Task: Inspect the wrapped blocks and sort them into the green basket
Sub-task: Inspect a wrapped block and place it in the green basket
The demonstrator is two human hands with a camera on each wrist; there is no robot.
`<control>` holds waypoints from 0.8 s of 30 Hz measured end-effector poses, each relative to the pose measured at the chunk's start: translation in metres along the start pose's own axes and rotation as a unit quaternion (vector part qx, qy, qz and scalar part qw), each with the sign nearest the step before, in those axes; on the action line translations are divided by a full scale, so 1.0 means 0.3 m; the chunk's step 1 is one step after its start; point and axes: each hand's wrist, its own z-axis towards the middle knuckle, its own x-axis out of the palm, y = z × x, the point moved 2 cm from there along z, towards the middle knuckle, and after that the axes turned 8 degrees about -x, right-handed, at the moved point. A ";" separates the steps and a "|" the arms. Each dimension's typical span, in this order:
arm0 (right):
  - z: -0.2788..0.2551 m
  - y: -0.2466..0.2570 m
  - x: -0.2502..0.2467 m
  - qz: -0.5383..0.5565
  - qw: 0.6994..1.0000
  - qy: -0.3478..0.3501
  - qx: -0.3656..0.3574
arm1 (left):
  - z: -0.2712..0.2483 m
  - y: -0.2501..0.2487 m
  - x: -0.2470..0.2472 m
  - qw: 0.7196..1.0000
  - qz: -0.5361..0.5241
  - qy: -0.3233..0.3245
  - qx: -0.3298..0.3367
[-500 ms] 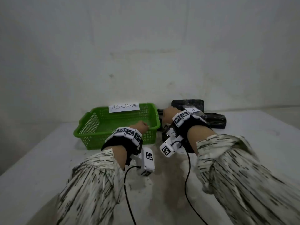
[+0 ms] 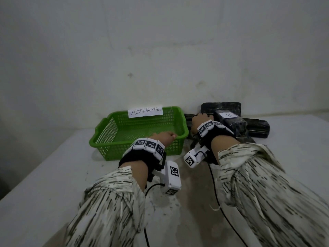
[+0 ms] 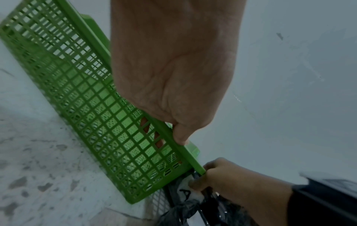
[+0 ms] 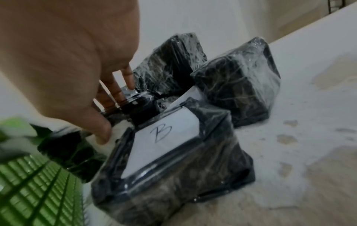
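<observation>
The green mesh basket [image 2: 106,132] with an ABNORMAL label [image 2: 145,111] stands on the table by the wall. My left hand [image 2: 167,137] grips its near right rim. In the left wrist view the thumb [image 3: 180,136] lies outside the rim of the basket [image 3: 67,85] and the fingers show through the mesh. Just right of the basket my right hand [image 2: 200,119] grips a black wrapped block with an A label [image 3: 185,194]. The right wrist view shows its fingers [image 4: 128,82] over that block's far edge. A wrapped block labelled B [image 4: 164,137] lies beside it.
Two more black wrapped blocks lie behind and right of the B block [image 2: 228,120]: one leans at the wall [image 2: 220,106], the other lies flat [image 2: 258,127]. The white table [image 2: 44,166] ends at the wall behind. Cables run from both wrists toward me.
Both hands stay where they were, left on the basket rim and right on the blocks. Only the head view has shifted a little.
</observation>
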 end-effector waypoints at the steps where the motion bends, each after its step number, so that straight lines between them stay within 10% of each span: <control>1: -0.004 -0.008 -0.010 0.006 1.000 -0.013 0.008 | 0.003 0.000 0.002 1.000 0.001 0.000 -0.004; 8: -0.097 -0.127 -0.132 0.230 0.965 -0.114 0.064 | -0.035 -0.010 0.001 0.998 -0.055 -0.031 0.004; 15: -0.266 -0.104 -0.231 0.703 0.707 -0.081 0.017 | -0.115 -0.059 -0.075 0.893 -0.417 -0.137 0.099; 24: -0.389 0.082 -0.203 0.816 0.577 0.035 -0.017 | -0.215 -0.032 -0.062 0.822 -0.535 -0.137 0.135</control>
